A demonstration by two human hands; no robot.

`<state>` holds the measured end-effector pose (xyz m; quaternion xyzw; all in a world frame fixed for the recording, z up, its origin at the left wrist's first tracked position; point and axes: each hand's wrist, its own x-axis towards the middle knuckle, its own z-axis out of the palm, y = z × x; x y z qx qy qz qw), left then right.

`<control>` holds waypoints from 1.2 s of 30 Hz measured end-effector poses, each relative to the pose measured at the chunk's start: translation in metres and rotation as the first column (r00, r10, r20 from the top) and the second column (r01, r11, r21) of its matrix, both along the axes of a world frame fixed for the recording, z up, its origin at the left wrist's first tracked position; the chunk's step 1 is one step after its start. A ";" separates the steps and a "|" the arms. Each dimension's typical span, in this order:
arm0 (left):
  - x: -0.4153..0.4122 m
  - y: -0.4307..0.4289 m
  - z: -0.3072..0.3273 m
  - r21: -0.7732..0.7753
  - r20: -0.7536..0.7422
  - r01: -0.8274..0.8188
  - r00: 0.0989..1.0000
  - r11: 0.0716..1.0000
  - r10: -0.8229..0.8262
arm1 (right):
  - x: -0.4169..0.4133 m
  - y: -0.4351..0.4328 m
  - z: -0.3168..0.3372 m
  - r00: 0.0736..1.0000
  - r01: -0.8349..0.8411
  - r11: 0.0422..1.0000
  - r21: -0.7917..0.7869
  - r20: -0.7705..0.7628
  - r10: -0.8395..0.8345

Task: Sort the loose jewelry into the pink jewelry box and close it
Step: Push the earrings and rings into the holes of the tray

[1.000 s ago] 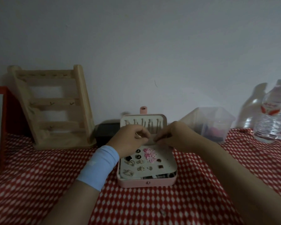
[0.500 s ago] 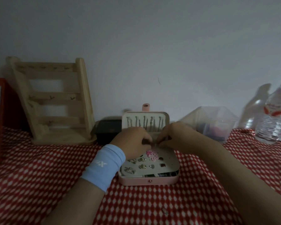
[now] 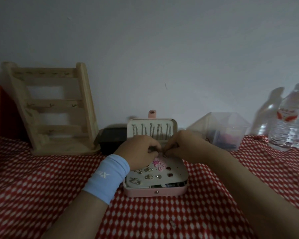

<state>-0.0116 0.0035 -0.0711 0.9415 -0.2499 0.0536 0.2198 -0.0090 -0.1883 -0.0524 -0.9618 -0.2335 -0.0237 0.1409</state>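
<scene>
Both hands are meeting over the far part of the open pink jewelry box, which is sitting mid-worktop near the far edge on the red-and-white checked cloth. The right hand is curling its fingers and seemingly pinching a small piece, too tiny to identify. The left hand, wearing a blue wristband, is curling in tip to tip against it; I cannot tell whether it is gripping anything or just steadying. Judging the step as seating an earring into the grey hole panel. To do it well: line the post over a free hole, push straight down, use the other hand to brace the panel, and avoid brushing the pink flower piece just below the fingertips. The box is looking shallow and rounded, with a snap stud on its front wall. The lid is standing upright, with chains hanging in a row inside it and a pink tab sticking up above. Metal and dark studs are sitting in rows on the panel, so the sorting is looking well along, with closing not yet done. A wooden jewelry stand is standing at the far left, a black box just left of the lid, and a clear plastic container and a water bottle at the far right.
</scene>
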 end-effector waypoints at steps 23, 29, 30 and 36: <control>-0.111 -0.022 0.001 0.025 -0.122 0.120 0.986 0.992 -0.116 | -0.110 -0.036 0.004 0.975 -0.043 0.998 0.047 -0.214 0.052; -0.135 -0.022 -0.010 0.131 -0.139 0.109 0.986 0.985 -0.090 | -0.135 -0.024 -0.015 0.959 -0.054 0.999 0.010 -0.280 0.054; -0.136 -0.021 -0.013 0.160 -0.149 0.097 0.986 0.982 -0.073 | -0.136 -0.020 -0.017 0.960 -0.050 0.999 0.003 -0.274 0.049; -0.141 -0.014 -0.025 0.104 -0.136 0.018 0.991 0.994 -0.004 | -0.141 -0.009 -0.023 0.974 -0.019 1.000 0.019 -0.225 0.023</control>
